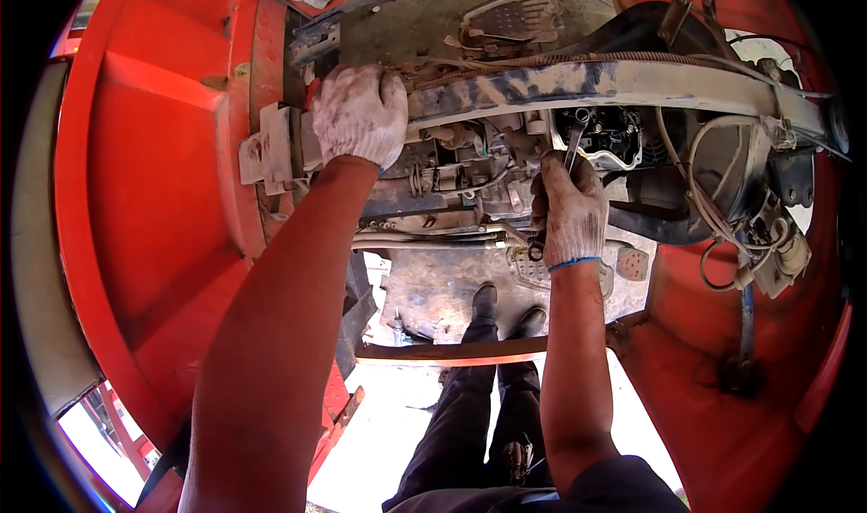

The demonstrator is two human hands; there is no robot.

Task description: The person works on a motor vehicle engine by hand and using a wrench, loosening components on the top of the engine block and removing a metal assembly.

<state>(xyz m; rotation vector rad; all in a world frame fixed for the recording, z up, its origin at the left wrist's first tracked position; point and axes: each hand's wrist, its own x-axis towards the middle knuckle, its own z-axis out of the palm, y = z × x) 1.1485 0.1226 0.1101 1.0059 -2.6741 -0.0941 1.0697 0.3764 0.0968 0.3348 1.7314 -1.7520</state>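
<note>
My left hand [359,120], in a soiled white knit glove, lies over the left end of a worn metal beam [542,87], its fingers curled round the far edge. In my right hand [575,210], gloved the same way, is a double-ended wrench [574,136]. The upper end of this wrench meets a nut inside the uncovered top of an engine [619,135], just under the beam. Its other end sticks out below my palm. Dark valve parts and a pale rim show in the engine opening. My right fingertips are partly hidden behind the glove.
Red body panels [163,152] enclose both sides. Bundled cables and hoses [713,197] hang at the right. A ribbed pedal plate [510,18] lies on the dirty floor beyond the beam. Pipes [424,239] cross nearer me. My feet stand on a metal floor [424,287] with a red front edge.
</note>
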